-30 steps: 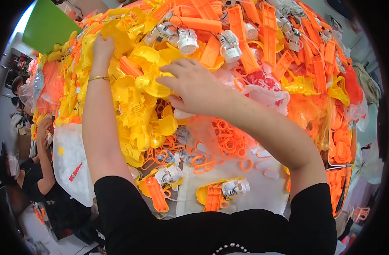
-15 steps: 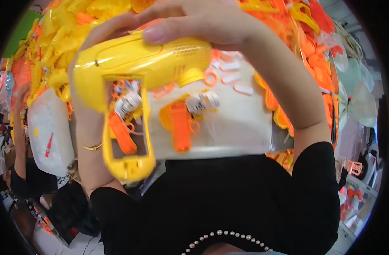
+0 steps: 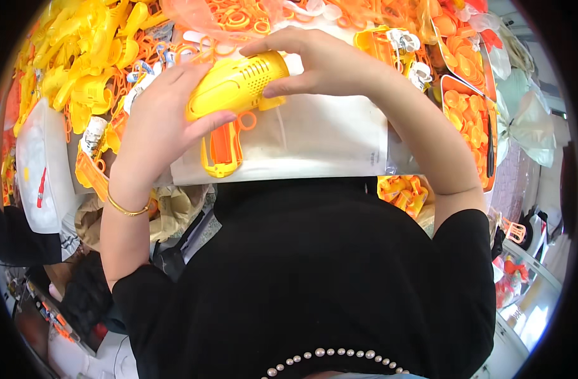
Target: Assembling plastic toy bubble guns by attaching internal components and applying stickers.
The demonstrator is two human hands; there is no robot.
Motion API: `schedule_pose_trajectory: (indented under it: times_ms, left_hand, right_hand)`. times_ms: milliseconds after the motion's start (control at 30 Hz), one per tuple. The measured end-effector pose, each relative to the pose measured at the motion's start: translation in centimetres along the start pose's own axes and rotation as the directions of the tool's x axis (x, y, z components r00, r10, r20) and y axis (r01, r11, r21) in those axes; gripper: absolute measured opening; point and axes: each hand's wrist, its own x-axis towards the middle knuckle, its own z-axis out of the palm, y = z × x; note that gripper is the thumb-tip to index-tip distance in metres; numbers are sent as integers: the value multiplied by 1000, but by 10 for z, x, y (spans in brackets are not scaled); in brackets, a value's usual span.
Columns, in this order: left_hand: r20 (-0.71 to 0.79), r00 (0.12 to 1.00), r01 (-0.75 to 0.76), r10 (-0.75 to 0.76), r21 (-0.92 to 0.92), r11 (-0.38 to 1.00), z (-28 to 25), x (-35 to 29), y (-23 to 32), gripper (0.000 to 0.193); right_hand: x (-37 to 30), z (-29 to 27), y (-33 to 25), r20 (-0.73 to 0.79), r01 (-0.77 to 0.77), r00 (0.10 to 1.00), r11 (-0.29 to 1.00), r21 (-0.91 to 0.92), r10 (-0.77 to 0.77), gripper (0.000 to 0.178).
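Yellow toy gun (image 3: 238,85), head view: a hollow plastic shell with a patch of small vent holes on its rounded body, held above the near edge of the surface and close to the person's chest. Its long axis runs roughly left to right, tilted slightly up toward the right. Both hands are clamped on it and lie close together. The left hand (image 3: 159,120) wraps the lower left end, thumb pressed along the underside; the right hand (image 3: 323,63) arches over the upper right end, fingertips curled down onto the perforated part. Neither hand is clearly nearer; the toy lies between them. An orange handle piece (image 3: 224,148) with a small ring hangs just below the shell, over a white sheet (image 3: 314,142) that covers the near part of the surface. A thin gold bracelet (image 3: 128,208) circles the left wrist.

The surface beyond is heaped with yellow plastic parts (image 3: 80,63) on the left and orange plastic parts (image 3: 465,82) on the right, with small white-and-silver motor units (image 3: 402,41) scattered among them. A white tray (image 3: 33,164) sits at the far left. The room at the right edge shows pale bags and shelving, too bent by the lens to read further.
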Motion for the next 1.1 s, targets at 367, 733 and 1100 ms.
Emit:
schedule_pose_trajectory:
  times_ms: [367, 733, 1100]
  left_hand:
    - [55, 998, 29, -28, -14, 999, 12, -1, -5, 57]
    - [141, 989, 64, -51, -84, 994, 25, 2, -10, 55]
    - [95, 971, 235, -220, -210, 949, 38, -9, 3, 63]
  right_hand:
    - [-3, 10, 6, -65, 41, 997, 999, -9, -42, 50]
    - [-4, 22, 5, -45, 16, 999, 996, -84, -20, 47]
    - [-42, 46, -11, 259, -627, 775, 648, 433, 577, 33]
